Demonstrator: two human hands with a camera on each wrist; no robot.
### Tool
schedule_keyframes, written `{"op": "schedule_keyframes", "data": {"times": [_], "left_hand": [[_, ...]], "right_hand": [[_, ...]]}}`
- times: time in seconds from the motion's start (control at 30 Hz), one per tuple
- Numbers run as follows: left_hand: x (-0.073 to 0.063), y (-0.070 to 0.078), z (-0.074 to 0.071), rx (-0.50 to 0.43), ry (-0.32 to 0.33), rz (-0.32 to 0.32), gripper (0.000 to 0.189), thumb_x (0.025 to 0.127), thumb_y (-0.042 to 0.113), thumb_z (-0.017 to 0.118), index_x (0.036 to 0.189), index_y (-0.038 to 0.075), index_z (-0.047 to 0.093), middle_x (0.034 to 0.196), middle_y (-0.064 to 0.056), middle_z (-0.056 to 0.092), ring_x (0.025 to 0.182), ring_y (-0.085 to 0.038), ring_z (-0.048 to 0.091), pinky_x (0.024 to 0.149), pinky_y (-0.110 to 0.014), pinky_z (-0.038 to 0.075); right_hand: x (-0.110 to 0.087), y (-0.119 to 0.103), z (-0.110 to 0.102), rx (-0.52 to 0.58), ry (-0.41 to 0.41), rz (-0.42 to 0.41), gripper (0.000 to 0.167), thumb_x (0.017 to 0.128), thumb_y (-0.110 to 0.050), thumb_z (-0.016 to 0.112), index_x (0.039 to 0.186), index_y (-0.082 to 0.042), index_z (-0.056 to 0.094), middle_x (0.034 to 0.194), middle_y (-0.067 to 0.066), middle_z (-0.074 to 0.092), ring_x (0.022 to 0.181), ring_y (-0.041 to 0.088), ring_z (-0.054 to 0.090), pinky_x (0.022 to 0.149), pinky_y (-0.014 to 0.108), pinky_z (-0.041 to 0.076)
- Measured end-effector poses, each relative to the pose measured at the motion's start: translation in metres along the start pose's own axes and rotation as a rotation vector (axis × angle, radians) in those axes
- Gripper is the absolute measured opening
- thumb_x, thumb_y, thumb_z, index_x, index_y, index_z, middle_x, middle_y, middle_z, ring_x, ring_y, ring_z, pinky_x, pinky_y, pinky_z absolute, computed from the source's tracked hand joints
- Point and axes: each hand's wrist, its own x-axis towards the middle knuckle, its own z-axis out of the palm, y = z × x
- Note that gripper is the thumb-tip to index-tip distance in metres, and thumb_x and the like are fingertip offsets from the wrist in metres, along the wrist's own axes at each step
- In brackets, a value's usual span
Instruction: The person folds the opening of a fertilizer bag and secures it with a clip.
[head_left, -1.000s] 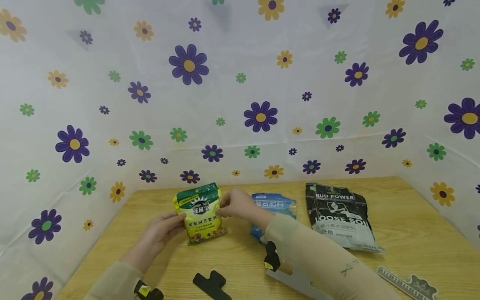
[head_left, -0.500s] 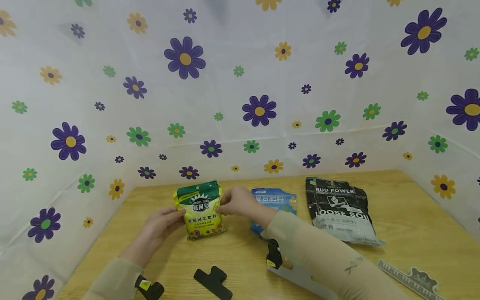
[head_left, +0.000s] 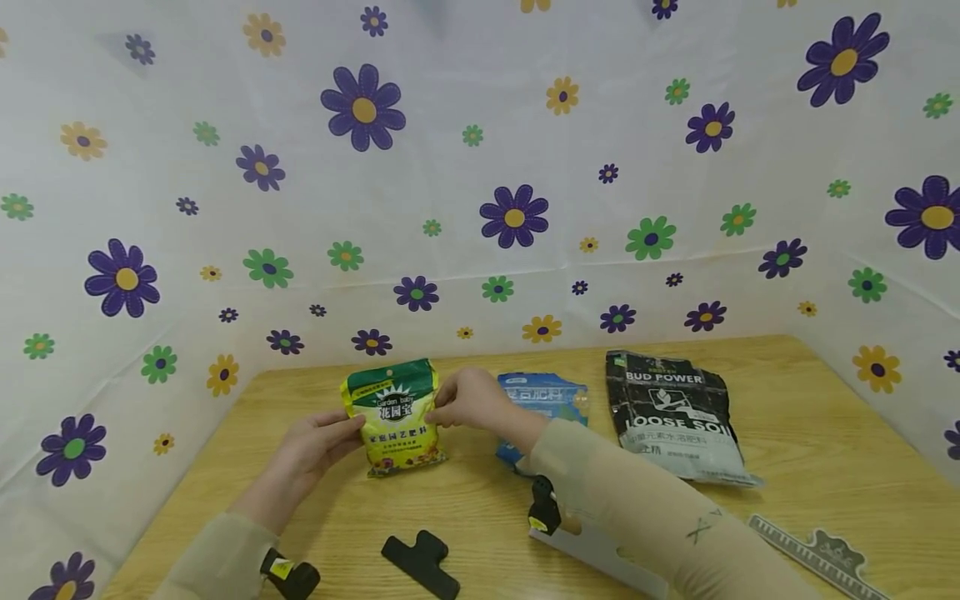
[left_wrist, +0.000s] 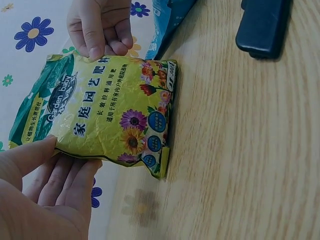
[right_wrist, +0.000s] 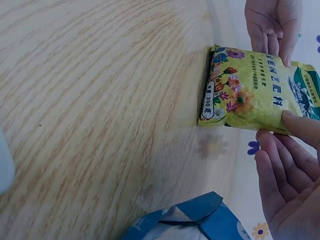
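Note:
A yellow and green fertilizer bag (head_left: 397, 425) stands nearly upright on the wooden table, printed with flowers and "Garden baby". My left hand (head_left: 311, 454) pinches its left edge, thumb on the front and fingers behind. On the opposite edge my right hand (head_left: 476, 404) pinches it the same way. The left wrist view shows the bag (left_wrist: 110, 110) between both hands, its flowered bottom edge at the table. In the right wrist view my right thumb presses the front of the bag (right_wrist: 250, 90) and the other fingers curl beneath its edge.
Right of the bag lies a blue packet (head_left: 543, 400), partly behind my right forearm. A black and grey "Loose Soil" bag (head_left: 675, 421) lies farther right. Nearer are a black clip (head_left: 422, 562), a pale clip (head_left: 600, 558) under my right sleeve and a grey bear-shaped clip (head_left: 821, 554).
Both hands keep their pinch on the fertilizer bag, which stays in place on the table. The head view has shifted slightly.

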Motion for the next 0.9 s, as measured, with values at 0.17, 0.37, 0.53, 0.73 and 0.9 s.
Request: {"op": "schedule_keyframes", "data": {"times": [0.17,0.37,0.53,0.73,0.9], "left_hand": [[0.001,0.002,0.000,0.001,-0.003,0.005,0.015,0.104,0.006,0.068,0.109,0.012,0.081,0.095,0.010,0.077,0.089,-0.005,0.075,0.087,-0.019,0.064],[0.000,0.004,0.001,0.031,0.007,0.011,0.020,0.103,0.006,0.069,0.122,0.005,0.077,0.097,0.010,0.076,0.091,-0.005,0.075,0.089,-0.019,0.064],[-0.001,0.004,0.001,0.056,0.000,0.015,0.030,0.103,0.006,0.070,0.132,-0.003,0.070,0.101,0.009,0.075,0.093,-0.005,0.074,0.091,-0.020,0.064],[-0.003,0.005,-0.001,0.062,-0.009,0.009,0.030,0.102,0.003,0.069,0.131,-0.004,0.070,0.102,0.007,0.073,0.093,-0.005,0.074,0.091,-0.021,0.065],[-0.004,0.005,-0.003,0.072,-0.028,0.020,0.033,0.102,0.003,0.069,0.134,-0.004,0.068,0.104,0.008,0.073,0.095,-0.004,0.074,0.092,-0.021,0.064]], "right_hand": [[-0.003,-0.002,0.000,0.007,0.006,0.001,0.013,0.092,-0.020,0.085,0.091,-0.008,0.084,0.087,0.007,0.081,0.072,0.014,0.072,0.061,0.023,0.057],[-0.008,-0.004,-0.001,0.028,0.008,-0.001,0.012,0.091,-0.019,0.087,0.090,-0.008,0.083,0.083,0.005,0.080,0.073,0.015,0.071,0.060,0.022,0.056],[-0.012,-0.003,0.000,0.024,0.023,-0.037,0.012,0.088,-0.017,0.089,0.089,-0.007,0.082,0.084,0.005,0.080,0.072,0.011,0.070,0.063,0.021,0.057],[-0.015,-0.001,0.004,0.007,0.018,-0.081,0.014,0.088,-0.016,0.089,0.089,-0.006,0.080,0.087,0.007,0.079,0.074,0.009,0.068,0.065,0.020,0.057],[-0.017,-0.001,0.005,0.006,0.012,-0.092,0.014,0.089,-0.016,0.088,0.088,-0.006,0.078,0.086,0.007,0.078,0.073,0.010,0.067,0.063,0.020,0.056]]}}
